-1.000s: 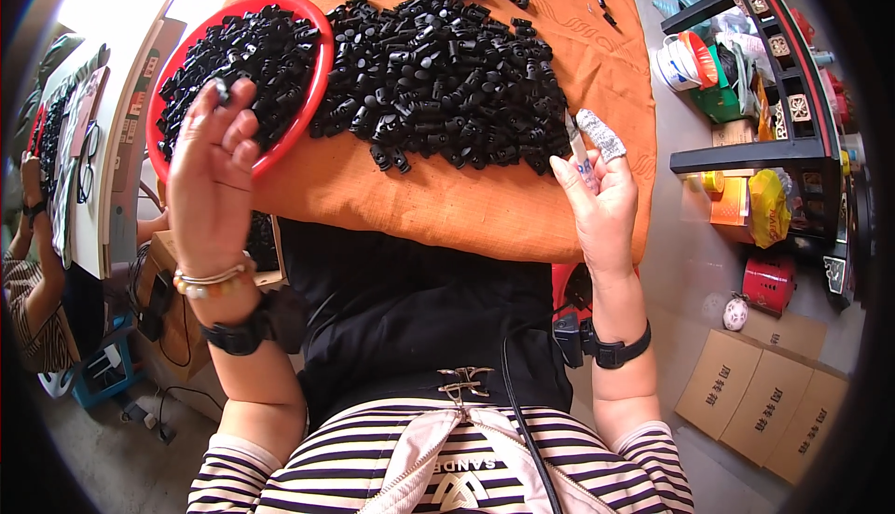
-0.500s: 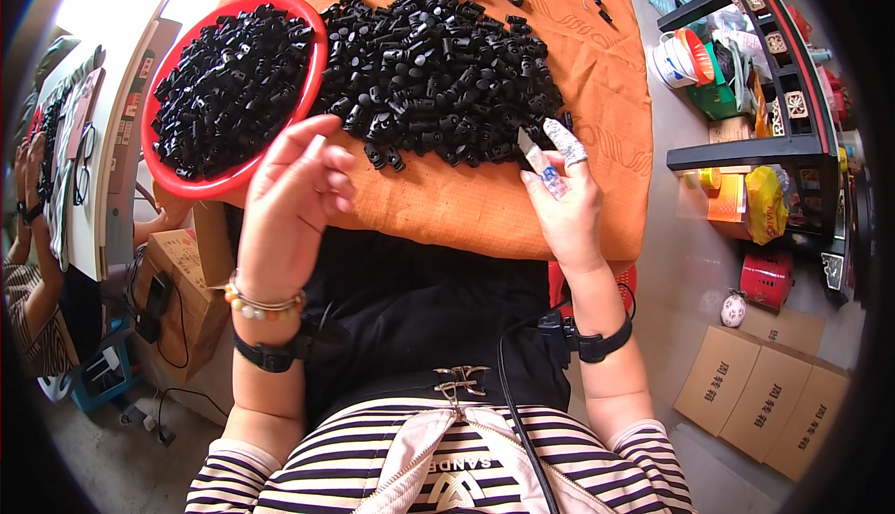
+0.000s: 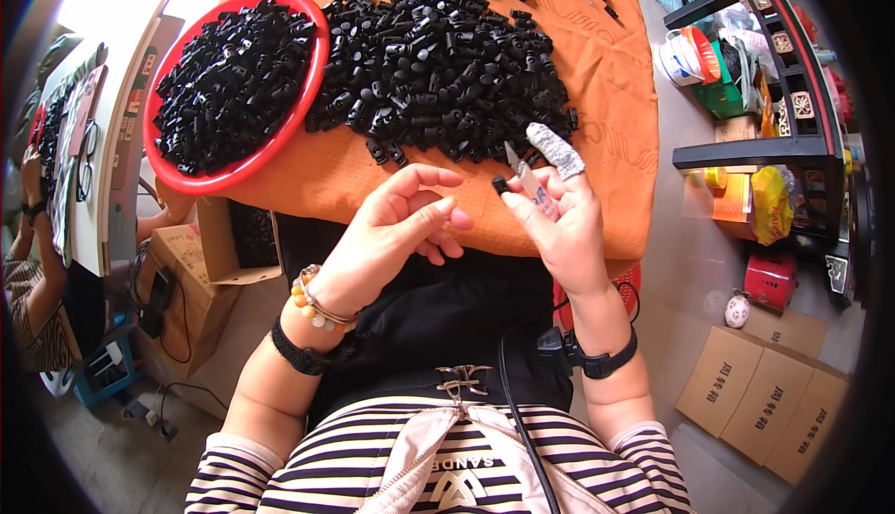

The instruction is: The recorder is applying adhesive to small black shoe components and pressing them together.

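Fingers of your right hand [image 3: 557, 220] pinch 1 small black part [image 3: 501, 185] and a thin blade, just below the black pile [image 3: 438, 57] on the orange desk [image 3: 615, 76]; your left hand [image 3: 396, 225] hovers beside it, loosely open, empty.

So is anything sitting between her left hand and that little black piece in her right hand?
Nothing visible. The left hand is open beside the small black piece pinched in the right hand, with only a clear gap between.
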`<state>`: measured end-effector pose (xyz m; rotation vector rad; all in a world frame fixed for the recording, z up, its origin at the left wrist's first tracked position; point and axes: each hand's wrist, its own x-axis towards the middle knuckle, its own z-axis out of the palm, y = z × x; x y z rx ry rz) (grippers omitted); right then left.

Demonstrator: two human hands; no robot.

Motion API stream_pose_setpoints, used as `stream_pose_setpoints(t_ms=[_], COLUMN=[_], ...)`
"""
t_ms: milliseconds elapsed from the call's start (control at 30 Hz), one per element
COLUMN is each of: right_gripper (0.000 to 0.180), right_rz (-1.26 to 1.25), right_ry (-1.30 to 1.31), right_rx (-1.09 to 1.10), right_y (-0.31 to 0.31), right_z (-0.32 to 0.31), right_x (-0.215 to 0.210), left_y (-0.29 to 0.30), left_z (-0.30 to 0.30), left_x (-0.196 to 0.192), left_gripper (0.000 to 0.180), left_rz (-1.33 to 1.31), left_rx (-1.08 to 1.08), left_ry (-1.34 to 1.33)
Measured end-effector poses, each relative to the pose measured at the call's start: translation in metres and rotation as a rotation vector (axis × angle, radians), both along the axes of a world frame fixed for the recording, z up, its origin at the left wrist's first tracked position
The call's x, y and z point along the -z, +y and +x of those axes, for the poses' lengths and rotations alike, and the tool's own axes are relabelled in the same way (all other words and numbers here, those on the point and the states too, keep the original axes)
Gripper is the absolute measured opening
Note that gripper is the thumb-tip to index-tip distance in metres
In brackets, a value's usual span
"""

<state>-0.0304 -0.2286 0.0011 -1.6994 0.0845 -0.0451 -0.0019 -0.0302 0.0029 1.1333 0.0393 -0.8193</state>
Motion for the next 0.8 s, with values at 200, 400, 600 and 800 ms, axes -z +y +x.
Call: stream_pose_setpoints(t_ms=[200, 400, 600, 800], right_gripper=[0.055, 0.052, 0.05, 0.04], right_rz=[0.048, 0.36, 0.222, 0.151], right_ry=[0.095, 0.034, -0.02, -0.057], right_rx=[-0.165, -0.104, -0.174, -0.192], right_y=[0.026, 0.043, 0.035, 0.043], right_z=[-0.006, -0.004, -0.009, -0.012], right_x=[-0.008, -0.018, -0.013, -0.015], left_y=[-0.009, 0.004, 0.01, 0.009], left_z=[-0.002, 0.001, 0.004, 0.002], left_x=[0.008, 0.012, 0.006, 0.0], left_gripper=[0.017, 0.019, 0.016, 0.014], left_rz=[-0.122, -0.405, -0.488, -0.448], left_rx=[-0.054, -0.083, -0.081, -0.134], left_ry=[0.047, 0.188, 0.247, 0.256])
